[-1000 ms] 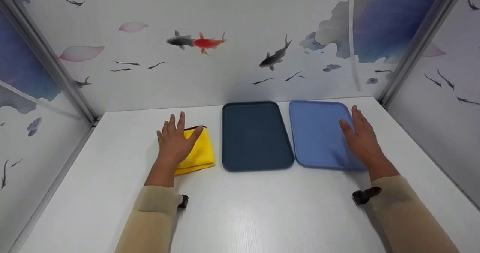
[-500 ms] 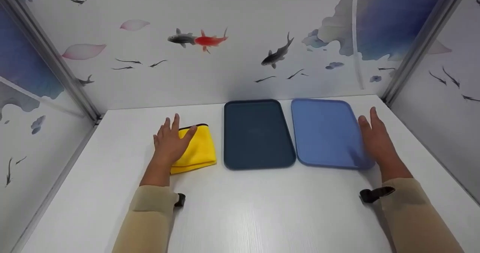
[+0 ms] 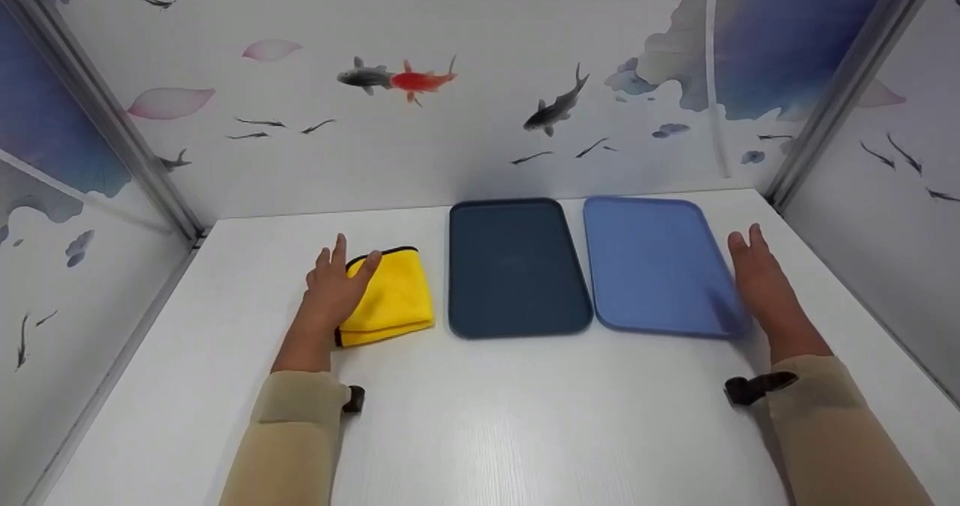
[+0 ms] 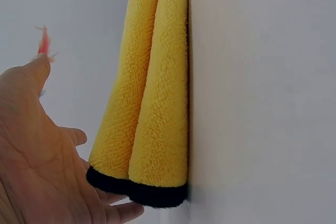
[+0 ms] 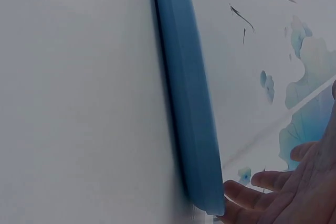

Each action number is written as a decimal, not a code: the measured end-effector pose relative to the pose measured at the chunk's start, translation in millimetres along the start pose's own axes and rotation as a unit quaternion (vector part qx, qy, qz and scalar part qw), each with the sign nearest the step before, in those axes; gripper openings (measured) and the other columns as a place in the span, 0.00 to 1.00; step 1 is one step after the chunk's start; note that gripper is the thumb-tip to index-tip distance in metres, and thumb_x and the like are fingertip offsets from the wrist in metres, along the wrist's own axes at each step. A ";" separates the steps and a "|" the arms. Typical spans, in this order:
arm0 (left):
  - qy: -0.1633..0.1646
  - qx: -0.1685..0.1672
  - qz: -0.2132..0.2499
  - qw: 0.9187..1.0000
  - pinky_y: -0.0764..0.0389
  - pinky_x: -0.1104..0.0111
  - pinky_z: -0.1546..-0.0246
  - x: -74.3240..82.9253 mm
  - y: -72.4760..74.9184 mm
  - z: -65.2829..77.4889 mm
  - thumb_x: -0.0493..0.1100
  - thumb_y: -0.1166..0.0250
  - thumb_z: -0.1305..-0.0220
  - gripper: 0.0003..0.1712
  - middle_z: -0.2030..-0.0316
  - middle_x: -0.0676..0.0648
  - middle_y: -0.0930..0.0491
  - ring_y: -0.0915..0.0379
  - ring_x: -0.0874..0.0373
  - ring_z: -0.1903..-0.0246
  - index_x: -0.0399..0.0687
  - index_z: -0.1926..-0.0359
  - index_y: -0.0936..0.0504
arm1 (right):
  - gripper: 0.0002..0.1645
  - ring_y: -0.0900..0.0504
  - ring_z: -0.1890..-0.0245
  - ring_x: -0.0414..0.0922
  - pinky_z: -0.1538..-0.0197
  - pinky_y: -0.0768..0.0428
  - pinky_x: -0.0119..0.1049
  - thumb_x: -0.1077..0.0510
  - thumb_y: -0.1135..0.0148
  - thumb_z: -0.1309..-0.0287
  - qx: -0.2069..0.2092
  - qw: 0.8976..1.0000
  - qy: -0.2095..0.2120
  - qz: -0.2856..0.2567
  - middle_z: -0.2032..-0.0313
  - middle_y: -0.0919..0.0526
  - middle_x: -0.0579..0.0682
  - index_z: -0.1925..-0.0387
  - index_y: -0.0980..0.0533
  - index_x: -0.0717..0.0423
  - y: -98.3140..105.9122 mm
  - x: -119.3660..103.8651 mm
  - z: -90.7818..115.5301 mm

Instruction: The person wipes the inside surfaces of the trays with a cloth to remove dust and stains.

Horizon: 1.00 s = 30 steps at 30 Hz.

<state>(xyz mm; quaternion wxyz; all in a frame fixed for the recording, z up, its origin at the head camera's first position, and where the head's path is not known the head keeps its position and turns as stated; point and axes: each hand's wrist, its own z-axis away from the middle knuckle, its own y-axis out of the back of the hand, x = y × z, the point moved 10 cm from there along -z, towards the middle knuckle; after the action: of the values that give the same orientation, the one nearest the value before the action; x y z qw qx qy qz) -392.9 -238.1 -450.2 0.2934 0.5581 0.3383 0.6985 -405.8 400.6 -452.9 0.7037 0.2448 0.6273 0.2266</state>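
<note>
A folded yellow cloth (image 3: 394, 292) with black edging lies on the left part of the white table. My left hand (image 3: 330, 288) is at its left side, fingers spread and thumb over the cloth's edge; whether it touches is unclear. In the left wrist view, the cloth's folded layers (image 4: 152, 93) rise beside the loose fingers. To the right, a dark blue-green tray (image 3: 517, 266) and a lighter blue tray (image 3: 660, 266) lie side by side. My right hand (image 3: 769, 288) stands by the lighter tray's right edge, fingers extended. The right wrist view shows that tray's side (image 5: 191, 103) close to the fingertips.
The white table (image 3: 510, 416) ends at a back wall (image 3: 480, 154) printed with fish and petals. Side panels with metal posts (image 3: 847, 94) rise at left and right. A black strap device (image 3: 750, 390) sits at the right wrist, another (image 3: 354, 399) at the left.
My right hand has moved right, from over the lighter blue tray to its right edge. My left hand has shifted slightly left, uncovering more of the yellow cloth. Cloth and trays stay in place.
</note>
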 end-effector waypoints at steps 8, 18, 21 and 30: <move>0.024 -0.046 0.016 0.999 0.53 0.29 0.25 -9.1 -3.2 1.9 0.86 0.64 0.36 0.63 0.18 0.32 0.69 0.66 0.24 0.21 0.56 0.17 0.74 | 0.56 0.78 0.21 0.71 0.24 0.68 0.74 0.20 0.81 0.30 -0.003 1.000 -0.029 -0.009 0.20 0.81 0.61 0.20 0.79 0.51 1.8 2.2 6.0; 0.062 -0.086 0.018 0.994 0.54 0.28 0.25 -28.9 -4.4 8.8 0.90 0.66 0.40 0.68 0.20 0.26 0.68 0.66 0.24 0.21 0.51 0.17 0.74 | 0.64 0.46 0.23 0.72 0.25 0.40 0.68 0.16 0.81 0.35 -0.041 0.997 -0.061 -0.024 0.19 0.59 0.72 0.18 0.72 0.58 -7.7 11.5 3.3; 0.082 -0.090 0.024 0.992 0.53 0.31 0.24 -33.1 -4.0 9.0 0.89 0.66 0.40 0.70 0.19 0.26 0.67 0.63 0.26 0.21 0.46 0.17 0.73 | 0.68 0.43 0.24 0.70 0.31 0.29 0.60 0.15 0.82 0.37 -0.052 0.994 -0.086 -0.031 0.23 0.48 0.75 0.18 0.66 0.64 -7.5 19.8 4.4; 0.112 -0.107 0.001 0.988 0.25 0.48 0.35 -35.3 -7.3 13.0 0.79 0.50 0.32 0.65 0.31 0.27 0.35 0.31 0.39 0.42 0.25 0.22 0.49 | 0.75 0.43 0.22 0.67 0.25 0.31 0.57 0.12 0.78 0.40 -0.068 0.987 -0.136 -0.043 0.23 0.45 0.74 0.21 0.55 0.74 -5.2 38.1 9.2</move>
<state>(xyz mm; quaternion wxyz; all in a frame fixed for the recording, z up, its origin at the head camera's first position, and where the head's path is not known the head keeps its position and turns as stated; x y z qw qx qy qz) -372.7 -259.6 -474.7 0.3112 0.4418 0.2917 0.7892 -392.3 419.9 -484.7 0.8067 0.1980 0.5187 0.2025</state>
